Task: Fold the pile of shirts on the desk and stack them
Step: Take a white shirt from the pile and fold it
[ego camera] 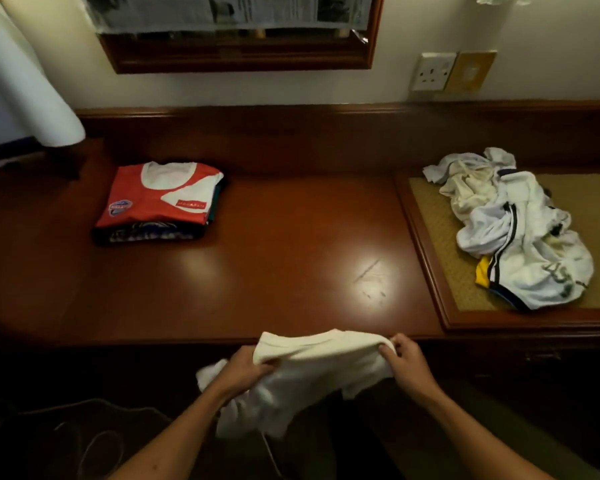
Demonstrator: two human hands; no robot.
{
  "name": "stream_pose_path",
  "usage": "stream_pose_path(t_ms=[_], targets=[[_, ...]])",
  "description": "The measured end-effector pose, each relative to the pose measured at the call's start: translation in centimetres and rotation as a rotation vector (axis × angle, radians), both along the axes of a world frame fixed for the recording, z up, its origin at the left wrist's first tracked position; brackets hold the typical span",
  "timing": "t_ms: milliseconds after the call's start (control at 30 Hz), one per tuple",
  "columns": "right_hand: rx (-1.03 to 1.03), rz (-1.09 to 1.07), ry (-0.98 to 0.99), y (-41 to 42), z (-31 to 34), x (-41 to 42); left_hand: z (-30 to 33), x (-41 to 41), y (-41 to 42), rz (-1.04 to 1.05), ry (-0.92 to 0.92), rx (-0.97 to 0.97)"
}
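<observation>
Holding a cream shirt (312, 362) just off the near edge of the table (274, 271), your two hands stretch its top hem level with that edge. Your left hand (248, 368) has its fingers curled round the shirt's left end, with bunched cloth spilling below the wrist. Your right hand (404, 356) pinches the right end between thumb and curled fingers. The rest of the shirt hangs down in front of the table, below the edge, crumpled and uneven.

Farther in, toward the left of the table, you have a stack of folded shirts (160, 202); a red and white jersey (163, 192) lies on top, neck opening toward the far edge, with darker folded garments under it.

Along the right side a framed woven inset (589, 209) is set into the table top, and the pile of unfolded shirts (513, 230) lies on it: mostly white cloth, with dark stripes and a yellow patch at its near end.

On the wall behind the far edge you can see a wooden mirror frame (243, 60) with newspaper (229, 10) covering it, and to the right a wall socket (433, 71).
</observation>
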State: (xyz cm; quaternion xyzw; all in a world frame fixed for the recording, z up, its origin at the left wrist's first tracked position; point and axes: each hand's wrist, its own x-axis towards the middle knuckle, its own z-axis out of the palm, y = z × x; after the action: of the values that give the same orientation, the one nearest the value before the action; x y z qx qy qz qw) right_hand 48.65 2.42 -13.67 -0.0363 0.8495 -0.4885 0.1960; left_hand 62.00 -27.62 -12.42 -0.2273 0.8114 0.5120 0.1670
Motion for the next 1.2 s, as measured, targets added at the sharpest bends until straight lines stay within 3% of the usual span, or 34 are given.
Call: stream_pose_path(t_ms=[167,500,667,800,900,1033,1133,1200], targets=[[-0.024,-0.012,0.031,3.2,3.2,0.2,1.9,1.9,-1.0,-0.101,0.049,-0.255],[-0.226,0.030,-0.193,10.6,7.6,-1.1,4.1,4.4,-1.0,-0.138,0.024,-0.280],[0.159,0.287,-0.008,12.7,8.6,-0.4,6.1,4.6,0.8,-0.109,0.085,-0.348],[0.332,0.386,0.083,15.5,8.5,-0.7,8.9,5.0,2.0,-0.099,0.201,-0.313],[0.483,0.468,0.223,17.6,8.8,-1.2,10.3,5.8,2.3,-0.200,0.278,-0.474],[0.599,0.548,0.296,18.3,10.3,-0.8,10.3,7.2,3.3,-0.436,0.511,-0.780],[0.620,0.535,0.282,19.5,11.6,-0.7,10.5,8.3,3.2,-0.582,0.351,-1.011],[0.636,0.546,0.328,20.1,12.4,-0.3,10.9,9.3,2.6,-0.533,0.189,-1.079]])
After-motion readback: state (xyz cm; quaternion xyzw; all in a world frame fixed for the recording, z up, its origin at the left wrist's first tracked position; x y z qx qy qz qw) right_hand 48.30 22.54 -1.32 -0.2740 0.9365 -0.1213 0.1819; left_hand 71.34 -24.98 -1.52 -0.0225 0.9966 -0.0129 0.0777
